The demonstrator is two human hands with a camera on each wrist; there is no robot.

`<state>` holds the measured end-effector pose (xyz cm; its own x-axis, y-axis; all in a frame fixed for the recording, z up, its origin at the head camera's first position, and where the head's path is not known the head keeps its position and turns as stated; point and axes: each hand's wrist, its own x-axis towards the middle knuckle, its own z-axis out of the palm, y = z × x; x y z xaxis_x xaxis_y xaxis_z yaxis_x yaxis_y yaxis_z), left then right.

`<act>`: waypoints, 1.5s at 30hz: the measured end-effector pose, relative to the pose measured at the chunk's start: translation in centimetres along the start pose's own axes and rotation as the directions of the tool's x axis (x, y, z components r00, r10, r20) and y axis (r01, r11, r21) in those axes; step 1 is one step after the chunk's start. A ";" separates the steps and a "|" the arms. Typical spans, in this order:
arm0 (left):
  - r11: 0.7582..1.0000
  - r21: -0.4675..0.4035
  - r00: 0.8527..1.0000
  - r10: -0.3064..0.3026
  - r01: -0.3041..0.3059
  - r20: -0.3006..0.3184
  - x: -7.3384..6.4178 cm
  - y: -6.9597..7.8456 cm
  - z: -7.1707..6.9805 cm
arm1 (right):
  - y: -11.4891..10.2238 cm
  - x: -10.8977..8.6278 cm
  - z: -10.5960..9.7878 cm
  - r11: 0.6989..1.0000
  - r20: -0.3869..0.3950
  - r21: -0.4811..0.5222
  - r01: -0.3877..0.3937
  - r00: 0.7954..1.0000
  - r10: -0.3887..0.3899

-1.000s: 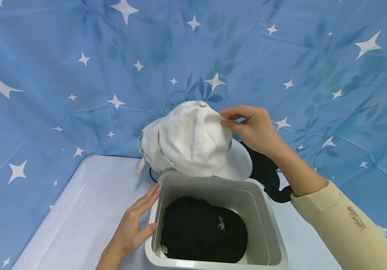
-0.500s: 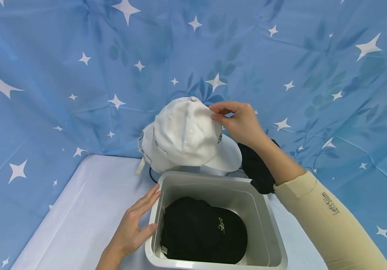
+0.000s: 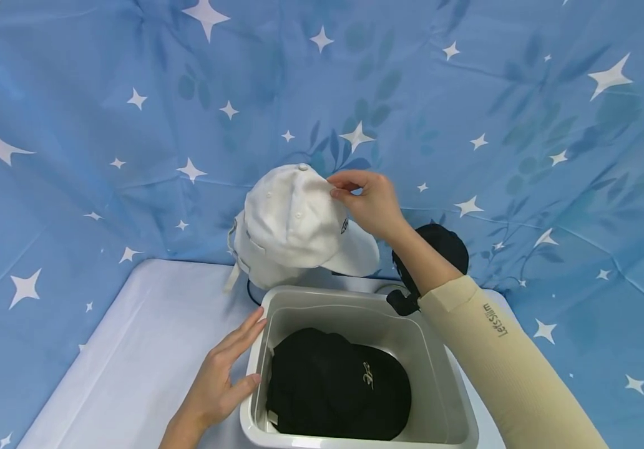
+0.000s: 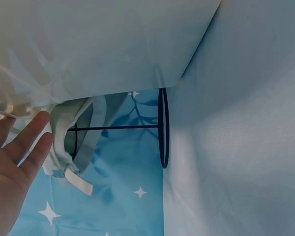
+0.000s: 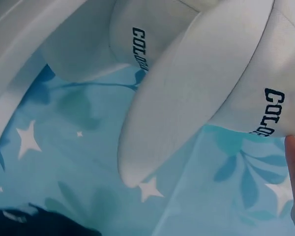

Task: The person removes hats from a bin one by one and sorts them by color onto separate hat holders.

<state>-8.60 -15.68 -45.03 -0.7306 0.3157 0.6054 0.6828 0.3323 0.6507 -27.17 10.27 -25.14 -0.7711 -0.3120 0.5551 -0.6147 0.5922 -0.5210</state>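
Note:
My right hand [image 3: 375,202] pinches the crown of a white baseball cap [image 3: 294,218] between thumb and fingers, above the bin's back edge. Dark lettering marks the cap's front in the right wrist view. Behind and partly below it, a second white cap [image 3: 268,271] with similar lettering sits on a thin black wire stand [image 4: 164,128]; much of that cap is covered. My left hand [image 3: 218,371] rests with extended fingers against the left rim of a light grey plastic bin [image 3: 440,368]. Inside the bin lies black headwear [image 3: 333,386] with a small gold emblem.
Another black cap [image 3: 442,246] stands behind the bin at the right, partly hidden by my right forearm. A white-covered table [image 3: 148,349] bears everything. A blue curtain [image 3: 103,50] with white stars hangs close behind the caps.
My right hand has moved left, carrying the white cap until it overlaps most of the rear white cap. More of the black cap at the right now shows. The left hand stays on the bin rim.

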 end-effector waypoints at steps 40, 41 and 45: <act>1.000 0.001 1.000 0.008 -0.008 -0.010 0.0 -0.1 0.1 | 3.4 -1.1 8.4 0.999 -0.024 -0.003 0.045 0.999 -0.046; 1.000 0.002 1.000 0.010 -0.010 -0.011 0.0 0.0 0.1 | 3.4 -1.1 8.5 0.999 -0.019 -0.010 0.045 0.999 -0.045; 1.000 0.005 1.000 0.012 -0.012 -0.011 0.0 0.0 0.1 | 3.5 -1.4 8.7 0.999 -0.004 -0.031 0.027 1.000 -0.027</act>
<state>-8.62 -15.61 -45.10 -0.7224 0.3095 0.6183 0.6914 0.3329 0.6412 -29.63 6.30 -33.40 -0.7534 -0.3250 0.5716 -0.6298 0.6066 -0.4852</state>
